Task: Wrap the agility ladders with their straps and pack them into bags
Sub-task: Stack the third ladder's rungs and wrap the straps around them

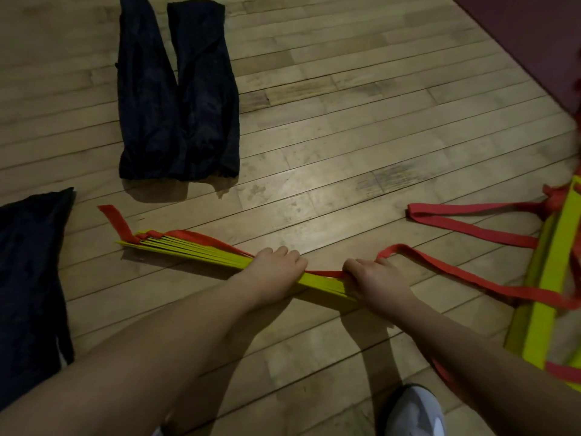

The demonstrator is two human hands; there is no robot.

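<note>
A stack of yellow ladder rungs [195, 251] lies on the wooden floor, bundled flat, with a red strap end [118, 223] sticking up at its left end. My left hand [273, 264] grips the middle of the stack from above. My right hand [374, 280] holds the right end of the stack and pinches the red strap [440, 262], which loops away to the right. A second ladder [547, 278] with yellow rungs and red straps lies spread at the right edge. Two dark bags [176, 99] lie beyond the stack.
A third dark bag [28, 278] lies at the left edge. A dark red mat [534, 36] covers the far right corner. My grey shoe [415, 410] stands at the bottom. Bare wooden floor [345, 136] stretches between the bags and the mat.
</note>
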